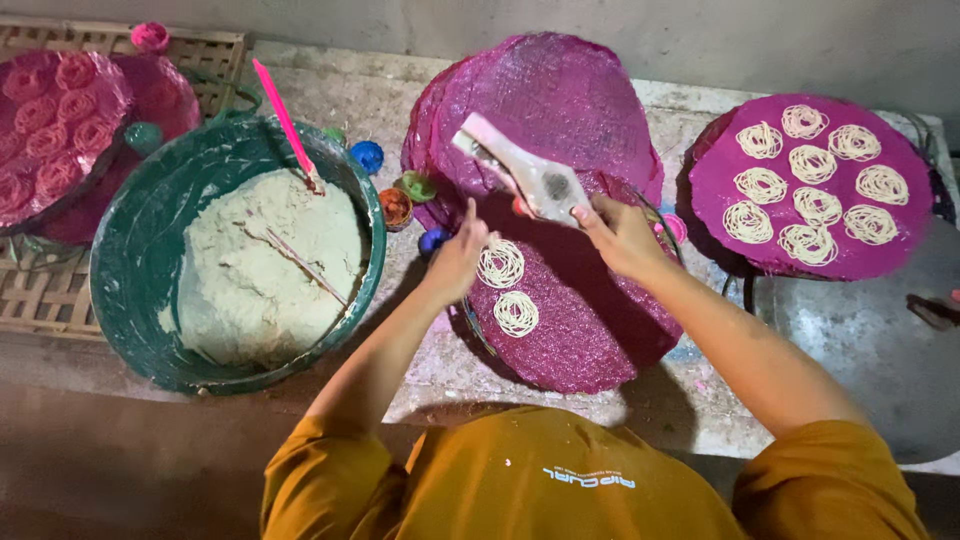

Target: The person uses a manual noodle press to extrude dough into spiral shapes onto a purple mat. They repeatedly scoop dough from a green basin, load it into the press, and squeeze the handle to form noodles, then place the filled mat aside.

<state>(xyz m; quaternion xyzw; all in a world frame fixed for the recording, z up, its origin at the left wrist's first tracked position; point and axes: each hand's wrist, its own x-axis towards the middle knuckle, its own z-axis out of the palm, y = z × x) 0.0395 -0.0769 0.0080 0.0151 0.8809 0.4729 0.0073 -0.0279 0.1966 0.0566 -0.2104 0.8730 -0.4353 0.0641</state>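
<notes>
ITEM: noodle press (528, 176), pale metal, two-handled lever type. Held over magenta woven mat (590, 330) in front of person. Long axis runs from the R fingers up and away to the left; barrel end sits at the fingers, handles point off toward the stack of spare mats (560, 100).

R hand (622, 238): fingers curled round barrel end of press, gripping it from below/right. Nearer hand to the press.

L hand (458, 262): fingers loosely extended, not closed on anything I can make out; fingertips just left of the mat edge, below and left of the press. Whether it touches the mat: can't tell.

On mat, just below/between both hands: 2 noodle coils (508, 290), white, one above the other, close but apart. Rest of mat bare, to right of and below coils.

NEARBY:
- Green basin (130, 260) w/ pale dough (265, 265), well left of L hand; pink stick (285, 120) stands in the dough.
- Small coloured caps (396, 205) betw. basin and mats, just beyond L fingertips.
- Filled mat (810, 185) w/ approx 9 coils, well right of R hand.
- Covered tray of coils (60, 120), far left on bamboo rack (40, 290).
- Grey metal lid or pan (880, 350), right of R forearm.

OBSTRUCTIONS: none betw. press and open mat area; existing coils lie directly under press line.
</notes>
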